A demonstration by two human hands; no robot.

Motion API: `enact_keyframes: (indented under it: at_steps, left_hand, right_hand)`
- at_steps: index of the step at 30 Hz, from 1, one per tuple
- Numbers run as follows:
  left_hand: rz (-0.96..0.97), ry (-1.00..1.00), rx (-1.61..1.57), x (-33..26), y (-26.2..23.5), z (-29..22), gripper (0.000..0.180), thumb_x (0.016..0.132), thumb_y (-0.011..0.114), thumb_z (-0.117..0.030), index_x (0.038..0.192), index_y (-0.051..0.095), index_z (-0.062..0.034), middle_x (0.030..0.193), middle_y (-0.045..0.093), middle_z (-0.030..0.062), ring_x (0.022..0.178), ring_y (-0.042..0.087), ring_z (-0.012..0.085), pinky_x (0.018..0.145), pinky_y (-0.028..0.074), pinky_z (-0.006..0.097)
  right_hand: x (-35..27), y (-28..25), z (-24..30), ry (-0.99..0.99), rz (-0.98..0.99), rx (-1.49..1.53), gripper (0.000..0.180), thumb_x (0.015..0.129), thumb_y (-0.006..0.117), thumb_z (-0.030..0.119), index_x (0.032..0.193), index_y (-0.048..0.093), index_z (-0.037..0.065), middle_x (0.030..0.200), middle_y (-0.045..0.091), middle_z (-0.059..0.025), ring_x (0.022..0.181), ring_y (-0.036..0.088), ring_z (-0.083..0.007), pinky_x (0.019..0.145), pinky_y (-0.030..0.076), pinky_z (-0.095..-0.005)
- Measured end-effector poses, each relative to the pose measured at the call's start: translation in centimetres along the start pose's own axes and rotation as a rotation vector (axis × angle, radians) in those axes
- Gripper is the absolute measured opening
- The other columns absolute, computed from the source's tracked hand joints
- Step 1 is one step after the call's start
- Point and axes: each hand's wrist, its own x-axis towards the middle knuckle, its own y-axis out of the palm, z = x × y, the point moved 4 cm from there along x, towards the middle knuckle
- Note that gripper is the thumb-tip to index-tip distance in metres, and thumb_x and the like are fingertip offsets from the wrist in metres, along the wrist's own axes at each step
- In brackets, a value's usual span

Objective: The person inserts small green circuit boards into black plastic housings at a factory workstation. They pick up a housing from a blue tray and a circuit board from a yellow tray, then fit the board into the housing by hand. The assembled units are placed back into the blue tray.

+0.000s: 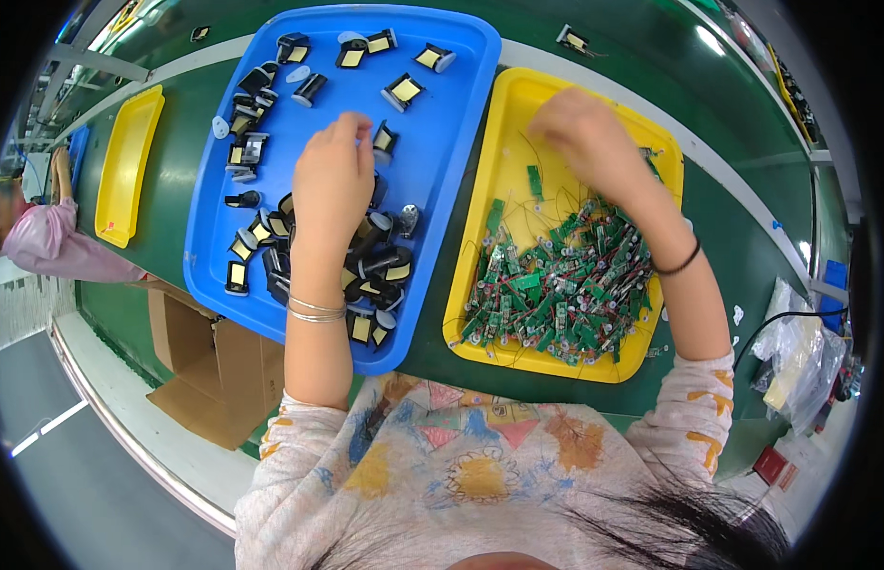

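My left hand [332, 176] hovers over the blue tray [451, 142] with its fingers curled together. Whatever those fingers may hold is hidden. Around it lie many small black plastic housings with pale yellow pads [404, 90], heaped most thickly beside my wrist. Over the far part of the yellow tray [503, 104] is my right hand [586, 138], fingers bent and drawn together. Beside its fingertips a thin dark wire runs down toward a small green circuit board [535, 182]; whether I pinch that wire is unclear. Below it rests a pile of green circuit boards with wires [556, 294].
A second yellow tray [128, 166] lies on the green table at the left, near a person in pink [57, 237]. An open cardboard box [214, 370] stands below the table edge. Clear plastic bags [798, 361] and a black cable are at the right. One loose part [575, 40] lies beyond the trays.
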Motion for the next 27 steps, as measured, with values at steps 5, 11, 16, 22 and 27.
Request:
enact_keyframes:
  at_steps: [5, 11, 16, 22, 27]
  left_hand:
    - [0.124, 0.100, 0.042, -0.9, 0.3, -1.7, 0.013, 0.075, 0.058, -0.009, 0.088, 0.057, -0.0089, 0.087, 0.058, 0.0081, 0.080, 0.056, 0.0261, 0.068, 0.045, 0.036]
    - [0.203, 0.063, 0.117, -0.9, 1.1, -1.8, 0.025, 0.072, 0.060, -0.007, 0.097, 0.056, -0.0114, 0.093, 0.058, 0.0074, 0.088, 0.053, 0.0272, 0.073, 0.045, 0.037]
    - [0.065, 0.198, 0.075, -0.3, 2.3, -2.9, 0.037, 0.070, 0.061, -0.005, 0.106, 0.054, -0.0133, 0.100, 0.056, 0.0065, 0.092, 0.052, 0.0271, 0.075, 0.045, 0.036]
    - [0.218, 0.171, 0.199, -0.2, 3.1, -2.2, 0.040, 0.067, 0.065, -0.005, 0.105, 0.054, -0.0120, 0.105, 0.056, 0.0054, 0.082, 0.056, 0.0256, 0.073, 0.048, 0.033]
    - [0.078, -0.043, -0.557, -0.4, -0.1, -4.0, 0.031, 0.069, 0.069, -0.007, 0.093, 0.050, -0.0026, 0.102, 0.056, 0.0067, 0.070, 0.060, 0.0176, 0.064, 0.052, 0.027]
  right_hand:
    - [-2.4, 1.3, 2.9, -0.060, 0.261, 0.093, 0.014, 0.063, 0.054, -0.003, 0.072, 0.057, 0.006, 0.082, 0.055, -0.0058, 0.085, 0.052, -0.0245, 0.073, 0.045, -0.0351]
    - [-2.7, 1.3, 1.8, 0.010, 0.250, -0.050, 0.016, 0.062, 0.061, 0.003, 0.076, 0.054, 0.007, 0.080, 0.052, -0.0042, 0.082, 0.051, -0.0227, 0.071, 0.043, -0.0330]
    - [-3.5, 2.1, 2.6, -0.078, 0.200, -0.384, 0.008, 0.072, 0.056, 0.011, 0.079, 0.056, 0.008, 0.079, 0.054, -0.0026, 0.081, 0.051, -0.0191, 0.070, 0.040, -0.0291]
    - [-3.0, -0.2, 3.4, 0.162, -0.072, -0.066, 0.004, 0.077, 0.051, 0.009, 0.078, 0.053, 0.006, 0.074, 0.055, -0.0055, 0.072, 0.054, -0.0198, 0.067, 0.041, -0.0295]
    - [-3.6, -1.7, 6.8, 0.602, -0.245, 1.162, 0.009, 0.087, 0.045, 0.011, 0.088, 0.050, 0.004, 0.070, 0.052, -0.0034, 0.065, 0.054, -0.0114, 0.063, 0.043, -0.0233]
